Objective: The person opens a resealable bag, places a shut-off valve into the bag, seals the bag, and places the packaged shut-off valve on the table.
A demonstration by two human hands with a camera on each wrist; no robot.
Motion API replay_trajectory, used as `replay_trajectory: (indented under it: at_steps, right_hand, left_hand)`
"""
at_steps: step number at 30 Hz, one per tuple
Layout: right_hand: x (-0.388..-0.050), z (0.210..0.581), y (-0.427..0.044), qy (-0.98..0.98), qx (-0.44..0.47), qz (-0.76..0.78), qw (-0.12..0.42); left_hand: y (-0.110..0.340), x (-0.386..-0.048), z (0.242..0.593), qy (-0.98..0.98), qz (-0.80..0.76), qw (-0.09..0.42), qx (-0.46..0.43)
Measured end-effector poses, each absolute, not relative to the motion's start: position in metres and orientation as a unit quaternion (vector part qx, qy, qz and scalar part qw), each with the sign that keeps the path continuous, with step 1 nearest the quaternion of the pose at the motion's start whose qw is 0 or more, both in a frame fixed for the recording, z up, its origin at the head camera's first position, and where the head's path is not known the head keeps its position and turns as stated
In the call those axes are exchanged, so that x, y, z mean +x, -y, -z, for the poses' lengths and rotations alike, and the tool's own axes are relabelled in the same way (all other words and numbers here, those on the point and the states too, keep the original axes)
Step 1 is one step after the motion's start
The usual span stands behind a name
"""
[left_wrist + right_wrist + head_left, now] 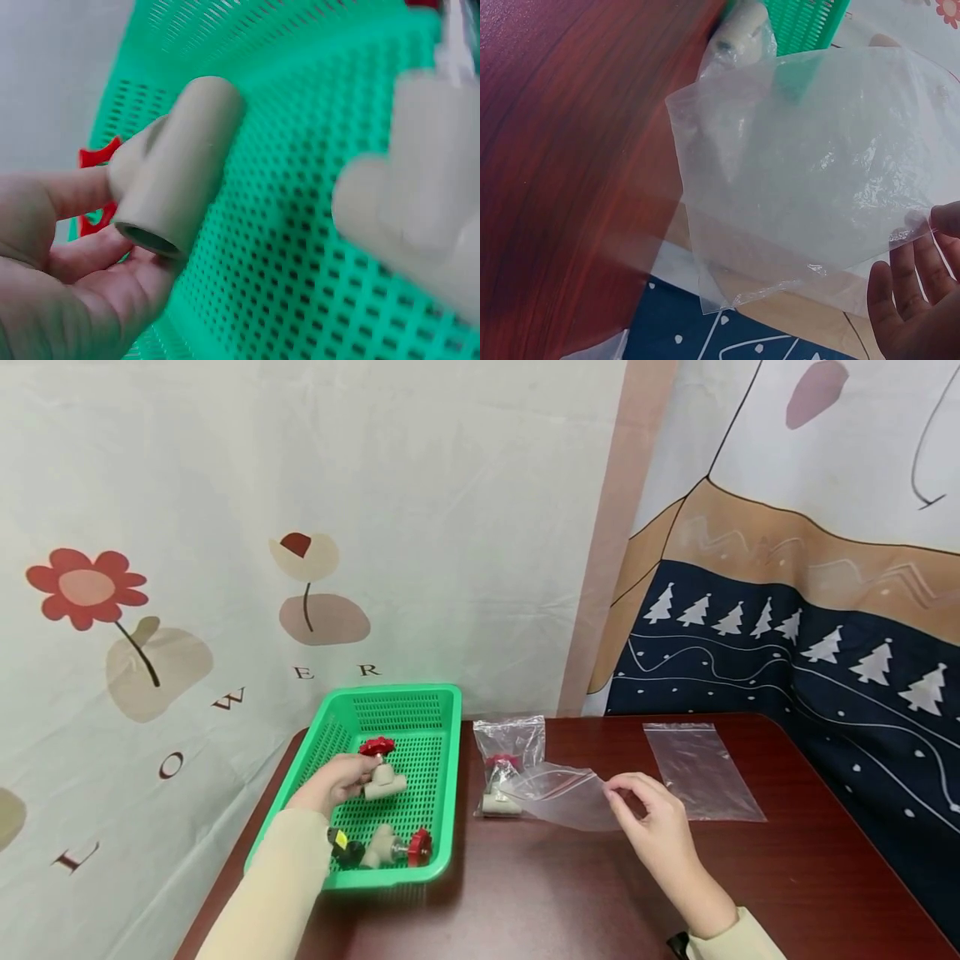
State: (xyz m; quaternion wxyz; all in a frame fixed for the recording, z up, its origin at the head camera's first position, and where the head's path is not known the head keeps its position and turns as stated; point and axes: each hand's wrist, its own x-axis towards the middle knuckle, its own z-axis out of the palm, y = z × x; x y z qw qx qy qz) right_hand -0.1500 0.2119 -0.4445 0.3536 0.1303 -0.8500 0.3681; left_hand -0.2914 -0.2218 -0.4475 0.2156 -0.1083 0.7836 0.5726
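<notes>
The left hand point(339, 779) grips a beige T-shaped valve point(386, 783) with a red handwheel, held over the green basket point(457, 760). In the left wrist view the fingers curl round the neck of this valve point(180, 169), its open pipe end facing the camera. The right hand point(663, 835) pinches the edge of a clear zip bag point(577, 806) between thumb and finger, above the table. Nothing shows inside that bag point(795, 180) in the right wrist view. A second valve point(382, 847) lies in the basket's near part, beside a black and yellow object point(346, 849).
A bagged valve point(501, 804) lies on the dark red table point(480, 893) just right of the basket, partly behind the held bag. Another flat clear bag point(705, 772) lies at the right. A printed cloth point(465, 527) hangs behind the table.
</notes>
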Motion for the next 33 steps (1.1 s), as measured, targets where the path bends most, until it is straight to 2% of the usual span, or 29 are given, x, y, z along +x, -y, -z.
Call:
replay_trajectory:
  at_steps: [6,17,24,29,33]
  right_hand:
    - [-0.151,0.444,-0.212,0.847,0.128,-0.370,0.359]
    - [-0.155,0.445,-0.205,0.830,0.137,-0.398,0.366]
    - [-0.156,0.444,-0.199,0.822,0.102,-0.415,0.376]
    - [-0.159,0.439,-0.195,0.802,0.066,-0.434,0.404]
    - [-0.163,0.435,-0.190,0.783,0.080,-0.439,0.434]
  left_hand:
    - [0.218,-0.285,0.434,-0.648,-0.730,0.174,-0.131]
    - [0.184,-0.259,0.398,-0.411,-0.889,0.085,-0.181]
    - [0.159,-0.240,0.387,-0.237,-0.950,0.068,-0.193]
    - [0.139,-0.228,0.384,-0.222,-0.952,0.071,-0.197]
    - [0.127,-0.218,0.383,-0.217,-0.955,0.068,-0.188]
